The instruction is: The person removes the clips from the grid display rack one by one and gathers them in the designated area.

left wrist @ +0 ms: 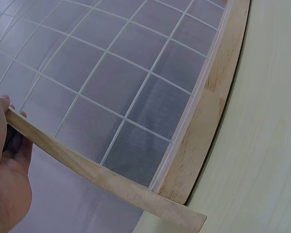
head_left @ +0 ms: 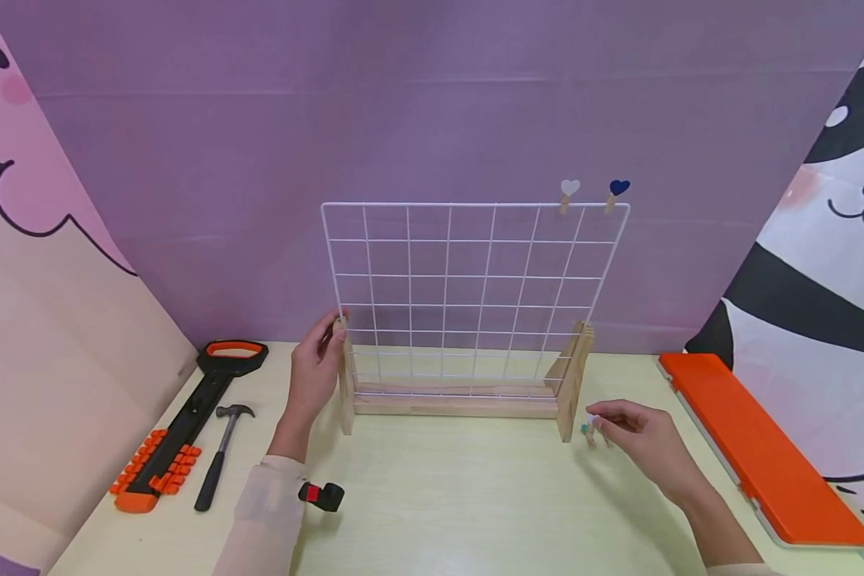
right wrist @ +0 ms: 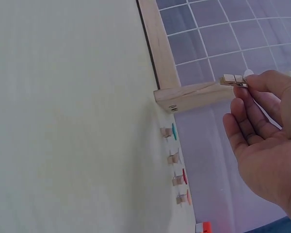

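Note:
A white wire grid (head_left: 446,240) stands upright in a wooden stand (head_left: 454,408) at the back of the table. My left hand (head_left: 315,372) grips the top of the stand's left wooden upright (left wrist: 87,170), thumb in front and fingers behind. In my right hand (head_left: 648,444), thumb and fingertips pinch a small wooden clothespin (right wrist: 233,79) with a white heart, held apart from the grid near the stand's right foot. Two clothespins, one with a white heart (head_left: 570,189) and one with a dark blue heart (head_left: 618,189), are clipped along the grid's top right edge.
Several small clothespins with coloured decorations (right wrist: 178,180) sit in a row on the table right of the stand. A handsaw (head_left: 194,424) in an orange-and-black cover and a claw hammer (head_left: 223,452) lie at left. A long orange case (head_left: 763,448) lies at right.

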Action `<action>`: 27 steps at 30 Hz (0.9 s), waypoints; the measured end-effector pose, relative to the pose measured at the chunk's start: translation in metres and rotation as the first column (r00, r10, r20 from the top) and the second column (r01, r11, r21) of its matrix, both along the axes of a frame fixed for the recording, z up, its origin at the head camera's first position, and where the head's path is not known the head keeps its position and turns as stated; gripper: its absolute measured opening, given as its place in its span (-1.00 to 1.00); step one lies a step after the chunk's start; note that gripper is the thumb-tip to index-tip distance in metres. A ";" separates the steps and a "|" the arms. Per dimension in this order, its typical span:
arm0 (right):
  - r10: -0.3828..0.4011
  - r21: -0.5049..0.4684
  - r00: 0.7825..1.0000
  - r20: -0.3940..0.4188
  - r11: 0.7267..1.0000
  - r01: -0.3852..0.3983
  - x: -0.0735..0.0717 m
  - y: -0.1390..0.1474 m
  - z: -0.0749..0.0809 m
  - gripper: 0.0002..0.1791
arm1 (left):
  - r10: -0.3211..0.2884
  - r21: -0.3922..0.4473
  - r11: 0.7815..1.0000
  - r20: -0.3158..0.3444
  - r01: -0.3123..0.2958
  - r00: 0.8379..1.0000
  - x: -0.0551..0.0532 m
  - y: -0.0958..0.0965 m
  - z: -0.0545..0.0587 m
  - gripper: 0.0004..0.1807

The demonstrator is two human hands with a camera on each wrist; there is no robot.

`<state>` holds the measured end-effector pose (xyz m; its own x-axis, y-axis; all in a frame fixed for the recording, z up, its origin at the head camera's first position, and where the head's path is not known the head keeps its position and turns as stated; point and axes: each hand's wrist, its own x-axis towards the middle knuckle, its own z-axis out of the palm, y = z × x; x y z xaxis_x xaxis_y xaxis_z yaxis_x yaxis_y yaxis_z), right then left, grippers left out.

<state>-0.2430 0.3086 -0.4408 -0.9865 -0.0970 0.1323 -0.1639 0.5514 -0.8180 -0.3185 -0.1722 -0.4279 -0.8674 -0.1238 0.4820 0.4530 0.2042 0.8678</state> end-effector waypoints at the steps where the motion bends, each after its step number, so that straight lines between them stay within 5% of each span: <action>1: -0.003 -0.002 1.000 0.009 1.000 0.003 0.001 0.001 -0.002 -0.58 | 0.001 -0.001 1.000 -0.001 -0.001 1.000 0.000 0.000 0.000 -0.52; 14: -0.021 0.010 0.997 0.076 1.000 0.020 0.011 0.010 -0.017 -0.63 | 0.008 -0.014 1.000 -0.011 -0.008 1.000 0.000 0.000 -0.003 -0.51; 27: 0.023 0.115 0.982 0.188 0.992 -0.045 0.009 0.023 -0.034 -0.68 | 0.025 -0.028 0.999 0.010 -0.025 1.000 0.003 0.000 -0.001 -0.51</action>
<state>-0.2338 0.3314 -0.4751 -0.9885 -0.1350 -0.0679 -0.0352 0.6426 -0.7654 -0.3153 -0.1719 -0.4288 -0.8694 -0.1321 0.4761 0.4382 0.2392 0.8665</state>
